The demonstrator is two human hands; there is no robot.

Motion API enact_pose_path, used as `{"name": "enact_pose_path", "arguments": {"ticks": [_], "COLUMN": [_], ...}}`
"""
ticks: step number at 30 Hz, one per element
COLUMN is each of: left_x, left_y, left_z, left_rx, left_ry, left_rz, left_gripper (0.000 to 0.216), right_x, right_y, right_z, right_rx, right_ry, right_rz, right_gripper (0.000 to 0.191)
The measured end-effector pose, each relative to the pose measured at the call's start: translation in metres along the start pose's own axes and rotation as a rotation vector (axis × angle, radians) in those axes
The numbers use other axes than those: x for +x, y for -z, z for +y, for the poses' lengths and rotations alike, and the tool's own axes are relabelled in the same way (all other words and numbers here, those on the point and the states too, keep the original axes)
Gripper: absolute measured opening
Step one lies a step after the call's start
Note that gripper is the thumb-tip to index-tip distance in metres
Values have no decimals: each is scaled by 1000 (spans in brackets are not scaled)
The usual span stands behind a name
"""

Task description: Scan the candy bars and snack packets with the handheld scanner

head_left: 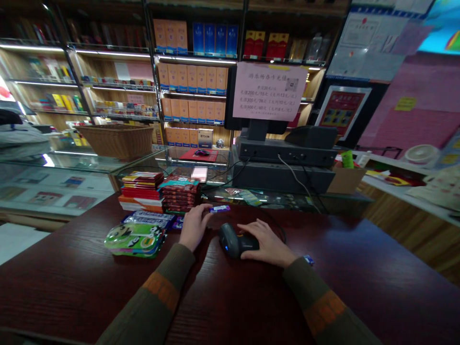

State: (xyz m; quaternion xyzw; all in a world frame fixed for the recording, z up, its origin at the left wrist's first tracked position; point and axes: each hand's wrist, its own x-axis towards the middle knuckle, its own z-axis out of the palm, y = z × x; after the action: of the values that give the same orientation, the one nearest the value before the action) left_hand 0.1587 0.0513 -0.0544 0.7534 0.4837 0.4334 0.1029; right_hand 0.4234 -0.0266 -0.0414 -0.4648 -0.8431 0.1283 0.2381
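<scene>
- here's the left hand [195, 227], thumb and fingers pinching the left end of a small purple packet [220, 209] over the dark wooden counter [230, 299]
- and the right hand [268, 245], thumb and fingers parted around the handle of the barcode scanner [230, 240]; how firmly, i can't tell
- scanner's between both hands
- green panda-print packs [134, 239] lie left, before stacked reddish-brown packets [180, 194]

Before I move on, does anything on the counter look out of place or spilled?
A small blue packet lies alone by the right sleeve, across the scanner from the stacked packets, so it looks stray. I see no spill.
</scene>
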Motion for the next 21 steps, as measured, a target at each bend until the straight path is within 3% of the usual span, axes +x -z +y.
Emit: {"name": "enact_pose_path", "arguments": {"ticks": [2, 10, 16, 21], "left_x": [0, -1, -1, -1], "left_y": [1, -1, -1, 0], "left_z": [-1, -6, -10, -11], "left_rx": [-15, -48, -96, -102], "left_ry": [4, 32, 54, 21], "left_rz": [7, 21, 11, 14], "left_gripper": [22, 21, 20, 20], "right_x": [-1, -3, -1, -1], "right_y": [-1, -3, 1, 3], "right_z": [0, -2, -5, -7], "right_rx": [-44, -102, -62, -75], "right_ry": [5, 33, 46, 75], "right_rz": [-13, -18, 95, 82], "right_gripper": [82, 49, 54, 50]}}
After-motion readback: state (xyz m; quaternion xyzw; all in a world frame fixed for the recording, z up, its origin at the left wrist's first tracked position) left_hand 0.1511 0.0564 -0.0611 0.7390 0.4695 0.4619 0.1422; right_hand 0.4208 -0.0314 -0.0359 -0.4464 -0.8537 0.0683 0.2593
